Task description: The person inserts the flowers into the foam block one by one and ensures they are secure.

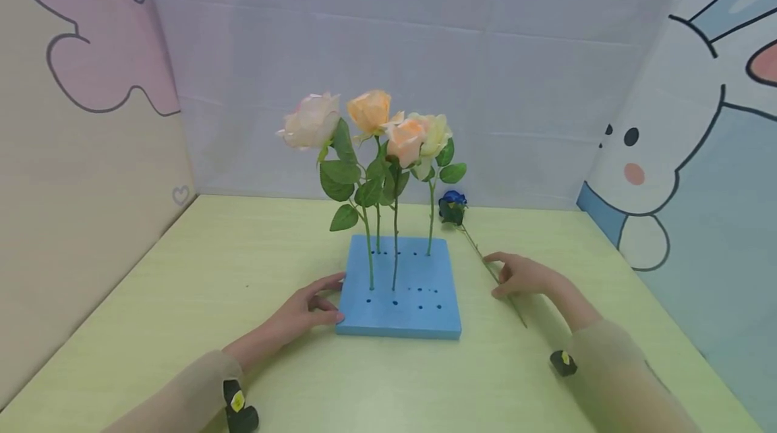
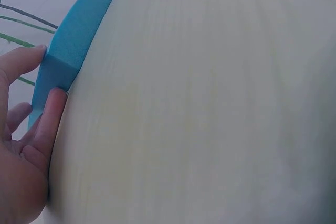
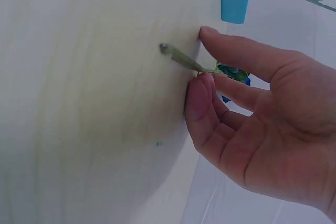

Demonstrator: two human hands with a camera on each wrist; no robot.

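A blue board (image 1: 397,322) with several holes lies on the table; several artificial roses stand in it, among them a pale pink one (image 1: 311,124), an orange one (image 1: 369,112), a peach one (image 1: 405,141) and a yellow one (image 1: 434,139). My left hand (image 1: 303,311) touches the board's left side near its front corner; in the left wrist view its fingertips rest against the blue edge (image 2: 79,30). To the right of the board lies a dark blue rose (image 1: 452,209), its bloom pointing away. My right hand (image 1: 525,276) has its fingers curled round that rose's stem (image 3: 181,59), low down at the table.
The light yellow table (image 1: 182,298) reaches back to a pale cloth backdrop (image 1: 516,82). Cartoon-printed panels stand at the left (image 1: 85,217) and right (image 1: 716,251). Dark straps with a yellow mark (image 1: 238,399) are on the sleeves.
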